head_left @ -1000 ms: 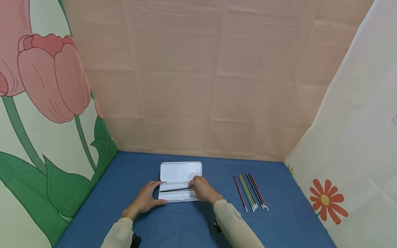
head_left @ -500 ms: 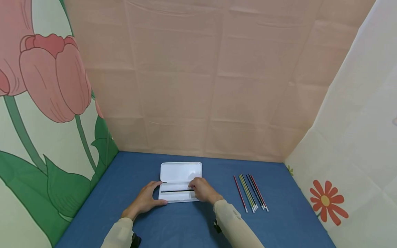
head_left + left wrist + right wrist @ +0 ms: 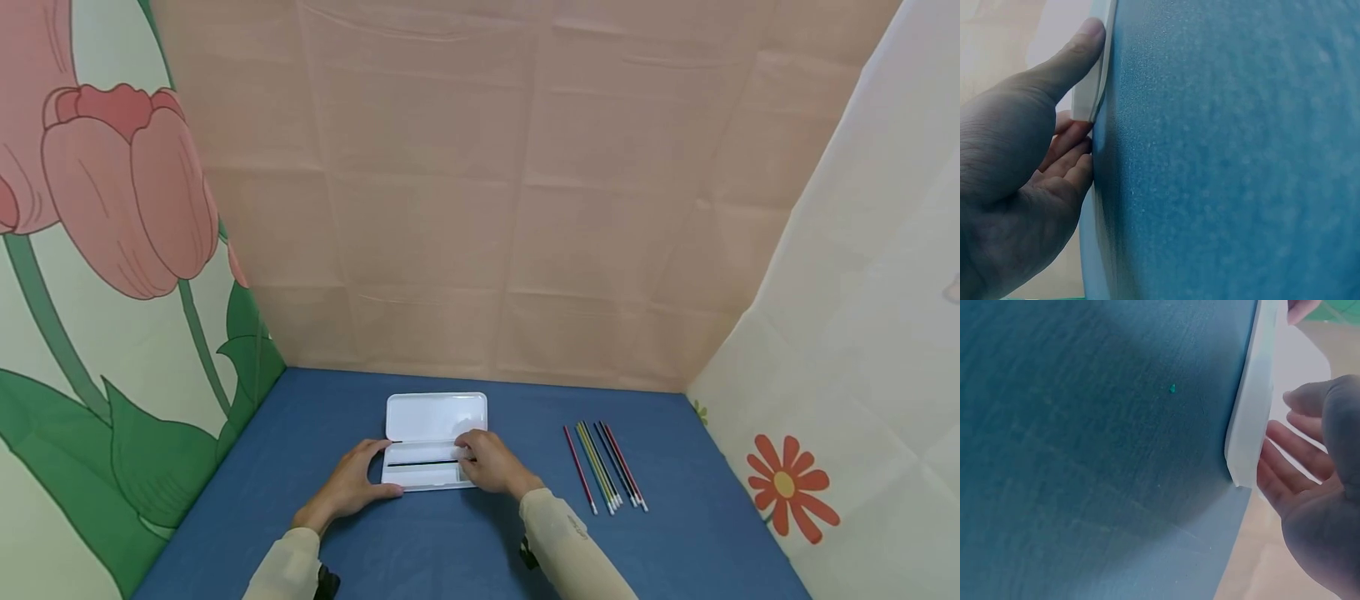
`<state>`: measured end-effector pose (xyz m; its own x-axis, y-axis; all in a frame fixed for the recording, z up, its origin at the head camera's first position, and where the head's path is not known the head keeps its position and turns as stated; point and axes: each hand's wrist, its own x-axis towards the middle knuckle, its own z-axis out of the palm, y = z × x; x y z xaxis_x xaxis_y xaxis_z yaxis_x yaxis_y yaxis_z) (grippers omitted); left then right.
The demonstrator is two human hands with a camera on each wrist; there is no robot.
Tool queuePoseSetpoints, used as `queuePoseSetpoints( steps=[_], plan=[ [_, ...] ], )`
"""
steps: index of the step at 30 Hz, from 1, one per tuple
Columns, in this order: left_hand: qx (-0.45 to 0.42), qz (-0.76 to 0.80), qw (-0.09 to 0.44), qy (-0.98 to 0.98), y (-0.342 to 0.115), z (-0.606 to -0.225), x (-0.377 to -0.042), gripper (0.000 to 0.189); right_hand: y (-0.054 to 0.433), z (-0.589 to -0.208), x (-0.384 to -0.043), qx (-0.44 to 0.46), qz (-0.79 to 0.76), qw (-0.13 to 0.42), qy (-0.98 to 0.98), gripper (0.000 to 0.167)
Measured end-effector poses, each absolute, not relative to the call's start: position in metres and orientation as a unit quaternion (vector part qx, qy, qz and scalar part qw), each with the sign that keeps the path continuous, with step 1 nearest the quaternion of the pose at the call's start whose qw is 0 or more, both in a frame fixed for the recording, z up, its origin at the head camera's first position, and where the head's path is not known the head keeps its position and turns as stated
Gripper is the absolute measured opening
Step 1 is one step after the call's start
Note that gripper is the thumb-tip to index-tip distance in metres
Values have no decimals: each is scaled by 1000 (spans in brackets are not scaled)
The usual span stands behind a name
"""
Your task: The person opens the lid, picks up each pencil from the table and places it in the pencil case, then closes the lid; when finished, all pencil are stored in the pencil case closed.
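A white pencil case (image 3: 409, 476) lies on the blue table with its lid (image 3: 437, 414) raised at the back. One dark pencil (image 3: 422, 462) lies lengthwise in the case's tray; its right end is hidden by my right hand. My left hand (image 3: 350, 481) holds the left end of the case, thumb at the front edge and fingers towards the hinge. Over the right end is my right hand (image 3: 491, 462), its fingers loosely bent. In the right wrist view the thumb (image 3: 1310, 399) stands apart from the fingers, and nothing shows between them.
To the right of the case several pencils (image 3: 600, 467) lie side by side, with a red pencil (image 3: 580, 468) a little apart on their left. The blue table (image 3: 420, 554) meets a beige back wall (image 3: 480, 208) and flower-printed side walls.
The dark pencil, slanted in my right fingers a second ago, has dropped level into the tray. My right fingers have come off it and shifted slightly. The left hand has stayed on the case.
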<state>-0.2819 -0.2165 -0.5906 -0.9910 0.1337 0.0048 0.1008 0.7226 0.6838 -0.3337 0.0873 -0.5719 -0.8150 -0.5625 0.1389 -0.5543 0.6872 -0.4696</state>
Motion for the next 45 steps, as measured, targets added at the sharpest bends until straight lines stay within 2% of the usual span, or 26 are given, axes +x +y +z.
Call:
queuePoseSetpoints(
  steps=[15,23,45],
  plan=[
    [63,364,26,929,-217,-593,-284,99,105,-564,-317,-268,-265,14,926,54],
    [59,367,28,928,-217,-592,-283,100,120,-562,-303,-269,-267,-15,925,64],
    [60,363,32,929,-217,-590,-283,100,194,-571,-286,-220,-248,-77,940,67]
  ],
)
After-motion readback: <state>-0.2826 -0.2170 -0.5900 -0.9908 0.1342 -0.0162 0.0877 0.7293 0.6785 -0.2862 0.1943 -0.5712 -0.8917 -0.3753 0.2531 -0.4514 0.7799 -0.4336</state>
